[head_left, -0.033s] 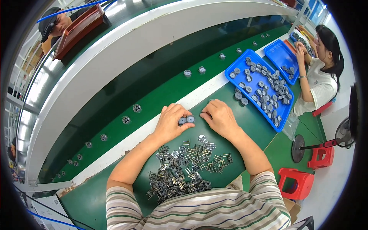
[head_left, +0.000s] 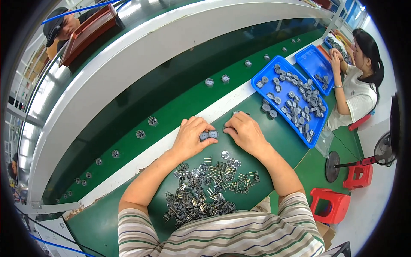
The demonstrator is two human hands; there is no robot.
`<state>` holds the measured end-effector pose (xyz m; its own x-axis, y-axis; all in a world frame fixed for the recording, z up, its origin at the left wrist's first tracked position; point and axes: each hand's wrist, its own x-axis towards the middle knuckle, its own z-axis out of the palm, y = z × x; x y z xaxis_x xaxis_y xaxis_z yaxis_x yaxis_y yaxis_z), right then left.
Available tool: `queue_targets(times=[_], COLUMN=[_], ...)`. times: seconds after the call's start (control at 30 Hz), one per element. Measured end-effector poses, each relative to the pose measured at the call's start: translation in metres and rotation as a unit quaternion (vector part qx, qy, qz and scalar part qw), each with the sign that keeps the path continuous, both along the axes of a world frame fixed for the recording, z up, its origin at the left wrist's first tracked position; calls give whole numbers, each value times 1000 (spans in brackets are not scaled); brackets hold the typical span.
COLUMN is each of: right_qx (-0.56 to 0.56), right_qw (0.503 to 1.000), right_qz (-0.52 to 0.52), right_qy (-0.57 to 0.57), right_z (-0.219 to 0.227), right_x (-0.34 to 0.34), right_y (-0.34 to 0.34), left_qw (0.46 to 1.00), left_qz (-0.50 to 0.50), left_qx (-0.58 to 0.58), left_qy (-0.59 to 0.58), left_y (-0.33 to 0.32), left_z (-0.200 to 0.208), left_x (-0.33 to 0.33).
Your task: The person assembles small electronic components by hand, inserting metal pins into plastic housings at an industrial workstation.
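Note:
My left hand [head_left: 191, 138] is closed around two small grey plastic housings with pale faces [head_left: 212, 134], side by side between thumb and fingers above the green table. Just to their right, my right hand [head_left: 244, 132] is pinched, its fingertips turned toward the housings. Bits of something grey show at its fingertips, but the fingers hide what it is. Between my forearms lies a heap of small metal-pronged parts [head_left: 197, 197], many with brass-coloured pins sticking up.
To the right, a blue tray [head_left: 319, 133] holds many grey round housings; several more [head_left: 272, 113] lie beside it. A green conveyor belt [head_left: 180, 103] with spaced parts runs beyond a white ledge. A co-worker [head_left: 357, 81] sits by another blue tray [head_left: 305, 55]. Red stools [head_left: 329, 204] stand at right.

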<state>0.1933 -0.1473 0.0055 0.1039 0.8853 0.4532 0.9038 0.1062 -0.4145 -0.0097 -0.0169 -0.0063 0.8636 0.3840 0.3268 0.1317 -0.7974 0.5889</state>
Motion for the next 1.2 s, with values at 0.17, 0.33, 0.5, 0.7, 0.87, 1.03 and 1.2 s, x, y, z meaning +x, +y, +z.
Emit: queue_targets(times=[0.17,0.33,0.5,0.7,0.87,1.03,1.2], right_qx=[-30,-38,-12,51,35,-77,-232], right_qw=[997,993,987,994,996,975,907], right_qz=[11,-6,70,91,80,45,333], right_qy=[74,112,143,15,22,206,114], right_z=[8,4,-3,-1,-7,10,26], right_x=[-5,-5,-13,-19,-20,-9,22], right_y=[0,4,13,16,14,3,-11], left_qw=[1000,1000,1000,1000,999,999,982], left_qz=[15,16,22,15,25,31,52], left_qx=[-16,-12,-4,-17,-23,-30,-171], left_qy=[21,7,13,-2,21,19,-63], left_y=[-3,0,0,0,0,-3,9], left_z=[3,-3,-5,-8,-8,-4,5], left_x=[-1,0,1,2,2,1,1])
